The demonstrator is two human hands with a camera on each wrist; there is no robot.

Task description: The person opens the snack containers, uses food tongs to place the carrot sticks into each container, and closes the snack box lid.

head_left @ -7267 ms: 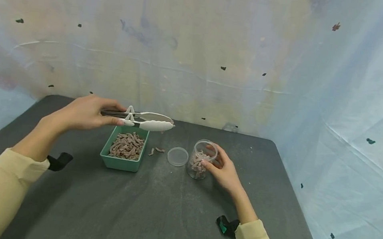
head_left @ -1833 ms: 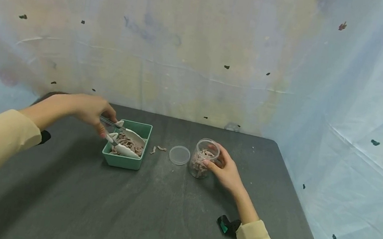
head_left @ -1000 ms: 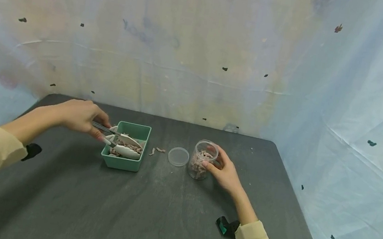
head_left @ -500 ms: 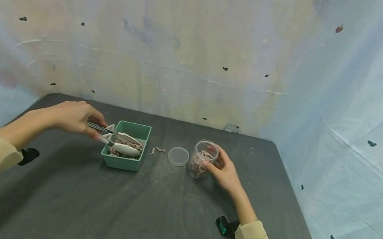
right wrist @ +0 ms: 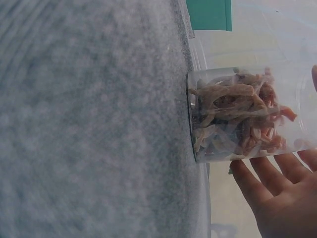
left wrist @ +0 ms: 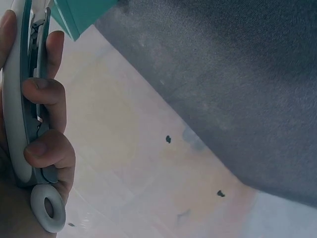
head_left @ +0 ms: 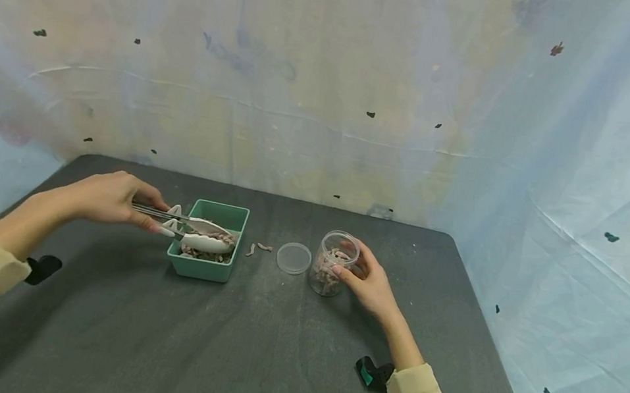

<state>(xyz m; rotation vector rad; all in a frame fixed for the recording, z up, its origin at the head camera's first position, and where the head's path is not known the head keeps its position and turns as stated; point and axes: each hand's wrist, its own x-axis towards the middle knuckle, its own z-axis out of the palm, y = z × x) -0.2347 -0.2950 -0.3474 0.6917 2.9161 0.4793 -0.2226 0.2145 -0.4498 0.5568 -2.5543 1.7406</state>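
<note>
In the head view my left hand (head_left: 102, 196) grips a pair of tongs (head_left: 206, 244) with white tips. Their tips are down inside a green rectangular container (head_left: 200, 269), among greyish-brown strips that look like shredded meat or dried pieces. Whether a strip is caught between the tips I cannot tell. The left wrist view shows my fingers curled round the tongs' handle (left wrist: 15, 109). On the other side, my right hand (head_left: 370, 285) holds a clear jar (head_left: 324, 271) upright on the table, thumb and fingers round its side. Similar strips (right wrist: 233, 106) fill part of the jar.
A round clear lid (head_left: 293, 258) lies flat just left of the jar. Two loose strips (head_left: 264, 247) lie between the container and the lid. The dark table (head_left: 247, 347) ends at a pale plastic sheet (head_left: 305, 89) behind and at the sides.
The tongs, earlier held above the container's right side, went down into it. Over the last second my left hand shifted slightly left and the tips drew closer together. The right hand stayed put.
</note>
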